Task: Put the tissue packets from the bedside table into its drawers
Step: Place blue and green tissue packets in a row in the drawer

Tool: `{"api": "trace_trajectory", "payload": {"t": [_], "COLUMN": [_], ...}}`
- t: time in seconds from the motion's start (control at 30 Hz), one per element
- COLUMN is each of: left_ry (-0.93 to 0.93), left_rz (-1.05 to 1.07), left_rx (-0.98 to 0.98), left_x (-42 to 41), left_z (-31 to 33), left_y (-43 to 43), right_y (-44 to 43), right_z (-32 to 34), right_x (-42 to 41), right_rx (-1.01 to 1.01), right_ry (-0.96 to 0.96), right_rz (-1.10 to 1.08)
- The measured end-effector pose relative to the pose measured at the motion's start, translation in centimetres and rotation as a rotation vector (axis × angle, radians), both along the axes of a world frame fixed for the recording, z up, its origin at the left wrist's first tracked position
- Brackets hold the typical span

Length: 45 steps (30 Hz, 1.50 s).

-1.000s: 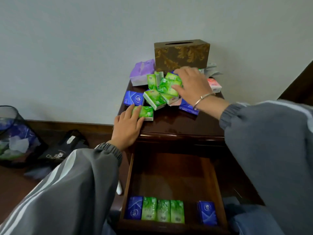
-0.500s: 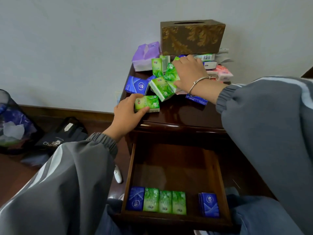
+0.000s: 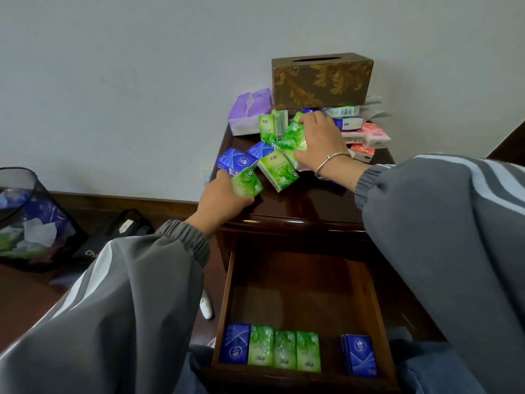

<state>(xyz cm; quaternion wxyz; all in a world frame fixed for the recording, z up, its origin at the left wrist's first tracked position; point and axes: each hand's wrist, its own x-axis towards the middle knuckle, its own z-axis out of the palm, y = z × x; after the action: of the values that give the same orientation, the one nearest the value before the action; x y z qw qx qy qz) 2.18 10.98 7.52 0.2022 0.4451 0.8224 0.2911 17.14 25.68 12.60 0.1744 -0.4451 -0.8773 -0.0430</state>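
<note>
A heap of green, blue and pink tissue packets lies on the dark wooden bedside table point(image 3: 312, 206). My left hand point(image 3: 224, 199) grips one green packet point(image 3: 246, 183) at the table's front left, lifted and tilted. My right hand point(image 3: 318, 140) reaches into the heap and its fingers curl round another green packet point(image 3: 294, 136). A larger green packet point(image 3: 278, 169) lies between the hands. Below, the top drawer point(image 3: 227, 294) stands open. Along its front lie a blue packet point(image 3: 235, 344), three green packets point(image 3: 284, 351) and, further right, upright blue packets point(image 3: 359, 355).
A brown-and-gold tissue box point(image 3: 322, 79) stands at the table's back by the wall, a purple tissue pack point(image 3: 248, 110) to its left. On the floor at left are a mesh waste bin point(image 3: 31, 220) and a black bag point(image 3: 113, 237). A small white object point(image 3: 206, 307) lies beside the drawer.
My left hand has closed round the green packet and raised it off the table's front edge. My right hand has gathered a green packet deeper in the heap. The view shifted slightly.
</note>
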Motion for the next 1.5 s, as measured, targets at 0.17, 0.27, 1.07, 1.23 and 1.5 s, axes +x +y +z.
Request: {"api": "trace_trajectory", "payload": {"t": [0.17,0.27,1.07,1.23,1.5], "left_ry": [-0.255,-0.582,-0.862,-0.957,-1.007], "left_rz": [0.119,0.147,0.260,0.150,0.049], "left_rx": [0.065,0.186,0.450,0.487,0.512], "left_x": [-0.2,0.3,6.3,4.7,3.8], "left_z": [-0.2,0.1,-0.2,-1.0,-2.0], "left_y": [-0.2,-0.1,4.3,1.9,1.4], "right_y": [-0.1,-0.3,1.3,2.4,2.6], "right_z": [-0.3,-0.4,2.7,3.1,2.1], "right_x": [0.6,0.9,3.8,1.2,-0.3], "right_rx": [-0.078,-0.118,-0.555,-0.373,-0.294], "right_ry": [0.216,0.383,0.794,0.481,0.207], "right_rz": [-0.013,-0.047,-0.146,-0.112,-0.229]}}
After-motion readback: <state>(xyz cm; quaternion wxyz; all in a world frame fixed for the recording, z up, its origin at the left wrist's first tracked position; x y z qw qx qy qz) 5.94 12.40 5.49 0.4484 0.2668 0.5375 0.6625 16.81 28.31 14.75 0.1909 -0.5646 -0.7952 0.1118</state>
